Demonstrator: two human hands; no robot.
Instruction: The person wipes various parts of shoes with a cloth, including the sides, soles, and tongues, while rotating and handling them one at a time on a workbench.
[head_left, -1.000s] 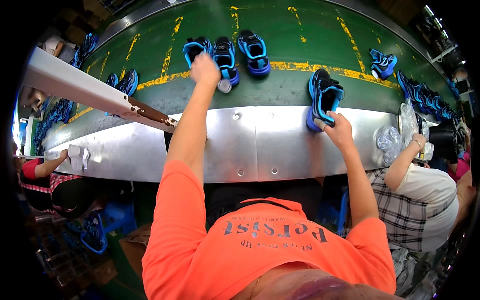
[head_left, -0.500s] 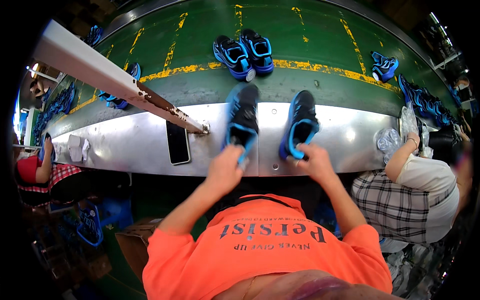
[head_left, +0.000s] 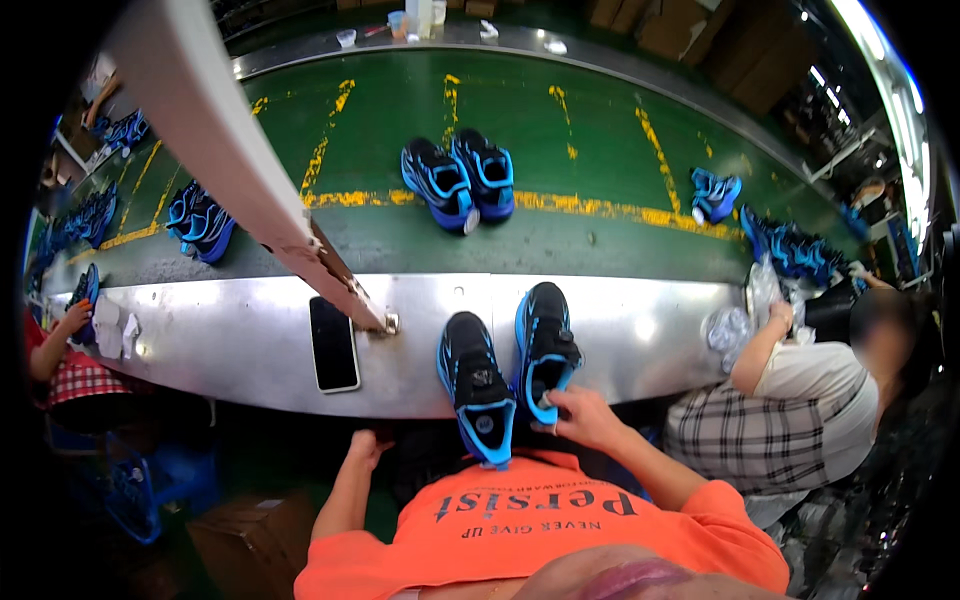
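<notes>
Two black sneakers with blue trim stand side by side on the metal ledge in front of me, toes pointing away. The heel of the left sneaker (head_left: pixel 472 365) reaches past the ledge's front edge, and no hand touches it. My right hand (head_left: pixel 588 418) is closed on the heel collar of the right sneaker (head_left: pixel 548 325), thumb toward the opening. Away from both shoes, my left hand (head_left: pixel 369 447) is low at the front edge of the ledge, left of my body. Its fingers are mostly hidden, so whether it holds anything cannot be seen.
A phone (head_left: pixel 334 345) lies on the metal ledge (head_left: pixel 640 330) beside a chipped white post (head_left: pixel 250 160). Another sneaker pair (head_left: pixel 460 185) rests on the green belt (head_left: pixel 560 240). People sit at both sides; clear plastic (head_left: pixel 732 333) lies near the right one. A cardboard box (head_left: pixel 250 545) is below left.
My left hand has let go of the left sneaker and moved down and left to the ledge's edge. The two sneakers are closer together and nearer me. The view has shifted.
</notes>
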